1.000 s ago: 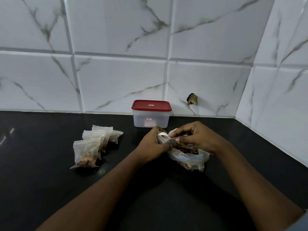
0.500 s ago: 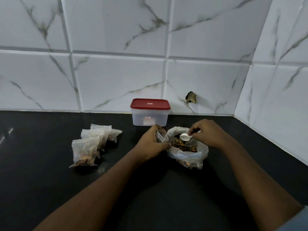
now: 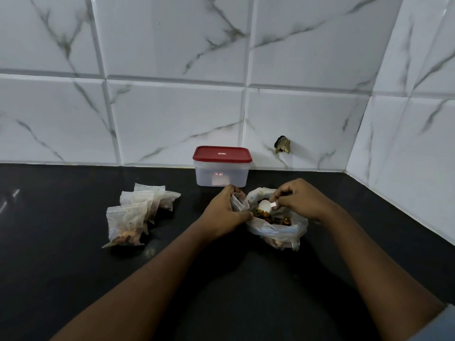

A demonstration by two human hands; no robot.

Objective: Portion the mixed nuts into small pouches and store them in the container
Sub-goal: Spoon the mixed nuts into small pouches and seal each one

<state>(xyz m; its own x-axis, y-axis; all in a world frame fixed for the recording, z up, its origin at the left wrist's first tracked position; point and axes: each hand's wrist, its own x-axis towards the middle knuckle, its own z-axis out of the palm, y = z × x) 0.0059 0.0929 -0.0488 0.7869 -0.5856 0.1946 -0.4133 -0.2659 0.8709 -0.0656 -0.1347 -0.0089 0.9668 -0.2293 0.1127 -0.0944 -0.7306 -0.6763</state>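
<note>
Crumpled clear bag (image 3: pixel 275 230), brown and orange nuts (image 3: pixel 270 217), small white scoop (image 3: pixel 264 206)

Both forearms reaching forward, left hand (image 3: pixel 221 212) gripping pouch (image 3: pixel 238 201), right hand (image 3: pixel 300 203) pinching scoop (image 3: pixel 265 206)

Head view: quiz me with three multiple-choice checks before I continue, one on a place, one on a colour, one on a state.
1. The filled pouches lie: A) inside the container; B) on the counter, left of it; C) against the right wall.
2. The lid is: A) blue; B) red; C) clear.
3. The right hand: A) rests flat, empty; B) presses the lid; C) pinches a white spoon over the nut bag.

1 B: they are piled on the dark counter, apart from the container.
2 B: red top on a translucent box.
3 C: the spoon's handle sits between its fingertips above the nuts.
</note>
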